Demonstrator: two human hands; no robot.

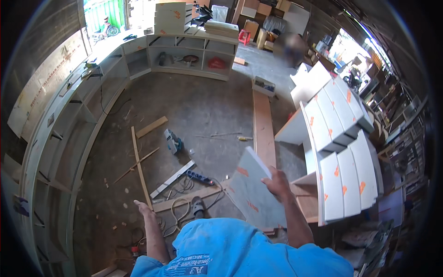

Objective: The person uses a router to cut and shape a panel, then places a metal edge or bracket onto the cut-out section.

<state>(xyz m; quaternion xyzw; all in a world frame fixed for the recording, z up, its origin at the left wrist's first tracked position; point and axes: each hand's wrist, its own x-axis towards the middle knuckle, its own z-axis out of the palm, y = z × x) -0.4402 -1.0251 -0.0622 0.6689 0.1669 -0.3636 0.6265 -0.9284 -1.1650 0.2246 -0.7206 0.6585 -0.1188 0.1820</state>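
My right hand [278,184] grips the edge of a flat white-grey board [254,196] with orange marks, which is held tilted at my right side. Fingers outstretched, my left hand [145,208] hangs over the floor with nothing in it. Close to that hand in the picture is the end of a long thin wood strip [141,171]. Between my hands, on the floor, lie a blue power strip [200,177] with tangled cords and a short white strip of board [173,179]. My shoe [198,207] shows beside the cords.
White open cabinets [191,53] curve along the left and back. Stacked white panels [335,180] with orange marks stand at right. A blue power tool [172,141], wood pieces and a long plank [263,124] lie on the floor. A blurred person [291,48] is far back.
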